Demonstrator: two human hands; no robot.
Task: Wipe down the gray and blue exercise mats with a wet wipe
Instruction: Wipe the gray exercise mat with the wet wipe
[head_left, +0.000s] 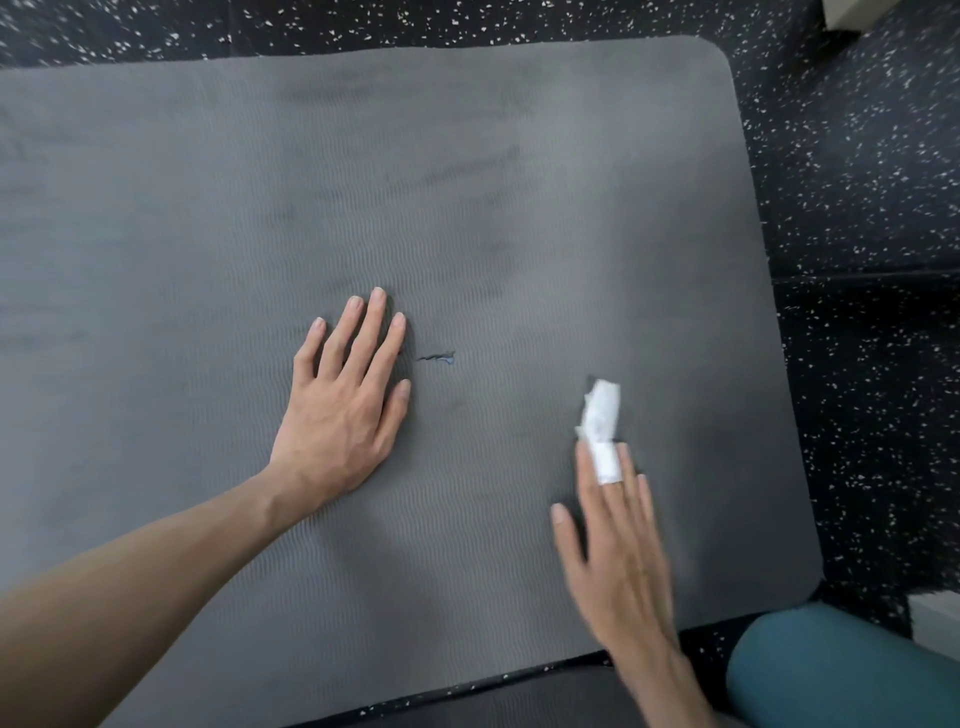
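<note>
Wiping stroke: I read this as the gray-mat pass; the right hand (618, 551) carries the wet wipe (601, 426) over the right part of the gray mat (467, 208), short of its right edge.
Right-hand fingers: straight and close together; the wipe is looped over one finger and trails ahead of the fingertips. I see no curl around it, though motion blur softens the detail.
Left hand (343, 395): flat on the mat near its middle, fingers straight and slightly fanned, thumb out; I judge it to be pinning the mat against sliding.
Wipe condition: bunched into a narrow strip, so little of it meets the foam. I would spread it under the flat fingers before the next stroke.
Small tear (439, 357): a short dark nick with a bluish fleck, just beside the left fingertips. I would cross it lightly, along its length, so the wipe does not snag.
Stroke pattern: faint darker bands on the far half look like damp streaks, though I cannot be sure. I would run overlapping parallel lanes out to the rounded far corner.
Blue mat (841, 670): seemingly rolled, lower right, off the gray mat on the speckled floor (857, 208); apparently not yet wiped.
</note>
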